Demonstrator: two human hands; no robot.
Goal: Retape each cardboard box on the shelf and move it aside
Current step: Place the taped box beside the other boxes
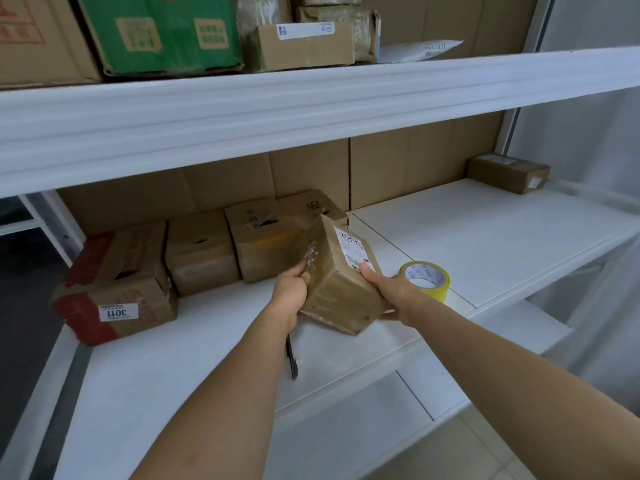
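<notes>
small box held tilted just above shelf, near corner resting on it. l hand clamped on left face, r hand cupping right side, prob. turning seam up for taping. tape roll just beside r hand, within reach.

Six cardboard boxes on the middle shelf, one tape roll, one pen.

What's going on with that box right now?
Both hands, left and right, grip the box, tilted above the shelf. Tape roll beside right hand. Nothing blocking.
</notes>
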